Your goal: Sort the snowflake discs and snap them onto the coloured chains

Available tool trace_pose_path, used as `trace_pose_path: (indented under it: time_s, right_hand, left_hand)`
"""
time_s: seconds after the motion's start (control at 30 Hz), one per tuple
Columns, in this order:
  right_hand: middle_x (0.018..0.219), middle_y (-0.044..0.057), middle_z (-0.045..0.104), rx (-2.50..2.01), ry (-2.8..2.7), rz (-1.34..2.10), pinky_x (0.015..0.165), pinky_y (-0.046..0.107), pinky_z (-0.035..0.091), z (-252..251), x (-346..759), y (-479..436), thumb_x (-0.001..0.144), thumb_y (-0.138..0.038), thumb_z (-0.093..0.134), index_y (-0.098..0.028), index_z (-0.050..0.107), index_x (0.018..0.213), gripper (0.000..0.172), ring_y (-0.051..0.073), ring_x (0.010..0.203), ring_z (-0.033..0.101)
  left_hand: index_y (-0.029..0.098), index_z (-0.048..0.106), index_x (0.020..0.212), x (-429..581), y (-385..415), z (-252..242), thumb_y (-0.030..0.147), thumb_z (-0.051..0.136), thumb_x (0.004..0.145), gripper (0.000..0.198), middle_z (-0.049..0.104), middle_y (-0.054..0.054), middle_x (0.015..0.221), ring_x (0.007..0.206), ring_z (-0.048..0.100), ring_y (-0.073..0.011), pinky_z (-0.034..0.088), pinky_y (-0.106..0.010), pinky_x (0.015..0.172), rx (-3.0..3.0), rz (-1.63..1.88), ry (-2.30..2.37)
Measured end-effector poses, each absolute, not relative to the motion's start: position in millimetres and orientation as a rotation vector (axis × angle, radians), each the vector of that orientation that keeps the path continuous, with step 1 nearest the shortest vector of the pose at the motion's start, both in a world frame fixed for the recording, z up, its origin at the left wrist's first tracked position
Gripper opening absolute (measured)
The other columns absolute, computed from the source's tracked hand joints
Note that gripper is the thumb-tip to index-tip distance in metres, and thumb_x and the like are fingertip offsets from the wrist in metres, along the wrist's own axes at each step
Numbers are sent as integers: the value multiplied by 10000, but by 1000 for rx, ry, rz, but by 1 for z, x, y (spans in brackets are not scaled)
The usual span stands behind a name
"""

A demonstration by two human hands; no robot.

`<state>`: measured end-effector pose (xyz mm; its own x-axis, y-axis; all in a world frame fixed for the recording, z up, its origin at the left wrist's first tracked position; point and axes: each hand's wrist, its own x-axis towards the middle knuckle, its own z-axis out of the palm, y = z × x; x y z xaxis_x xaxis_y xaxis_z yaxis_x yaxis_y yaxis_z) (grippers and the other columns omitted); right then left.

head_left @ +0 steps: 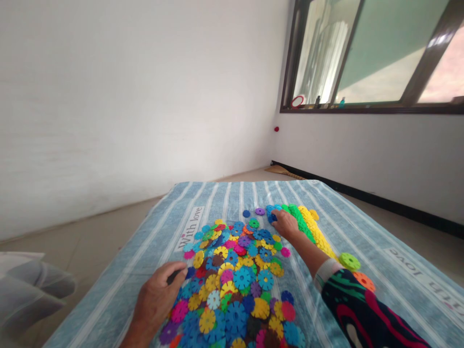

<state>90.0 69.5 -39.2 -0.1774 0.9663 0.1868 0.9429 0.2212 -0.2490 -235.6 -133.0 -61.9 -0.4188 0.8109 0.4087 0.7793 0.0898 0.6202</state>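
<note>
A broad pile of flat, notched plastic snowflake discs in many colours lies on the striped cloth. At the pile's left edge, my left hand is closed, with a dark disc between thumb and fingers. Beyond the pile, my right hand pinches a dark blue disc at the near end of the blue discs. Overlapping rows of green discs and yellow discs run beside that hand, partly covered by my forearm. A purple disc and a single blue disc lie left of them.
Light green discs and orange discs sit right of my right forearm. The blue striped cloth covers the raised surface. White walls and a window stand beyond, and a broom lies on the floor.
</note>
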Motion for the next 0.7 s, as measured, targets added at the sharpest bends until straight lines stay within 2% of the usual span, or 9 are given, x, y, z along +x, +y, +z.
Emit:
trace_pose_path:
  time_s: [0.13,0.3,0.47,0.57,0.7]
  right_hand:
    - [1076,78,697,-1721,-2131,147,790,252,440,-46,101,68,804,-179,601,-226,680,1121,330,209,988,642]
    - [840,28,737,-1677,-2015,230,688,207,442,-46,117,71,769,-150,590,-192,738,888,195,168,820,667]
    - [744,10,723,-1696,-1890,264,587,187,425,-44,121,78,761,-168,579,-177,737,872,193,142,684,661]
    - [748,14,727,-1703,-1856,257,590,193,422,-46,117,83,746,-154,584,-190,742,877,208,145,687,661]
    - [821,53,742,-1704,-1834,219,646,222,433,-49,110,89,773,-177,581,-196,742,924,222,184,789,672]
  left_hand:
    - [256,740,716,-233,-133,-60,481,543,660,304,767,-15,814,773,716,-212,565,-259,762,1658,1249,2302]
    - [252,739,713,-232,-134,-59,481,533,648,315,767,-19,818,787,716,-221,563,-271,775,1657,1226,2303]
    - [253,739,720,-233,-134,-60,491,525,654,327,767,-18,823,793,715,-220,561,-273,777,1659,1224,2301]
    - [250,738,723,-233,-133,-60,490,526,654,328,766,-20,823,777,715,-218,562,-273,770,1654,1219,2304]
    - [251,736,722,-233,-133,-60,482,530,662,315,766,-18,821,777,716,-214,563,-263,766,1667,1231,2305]
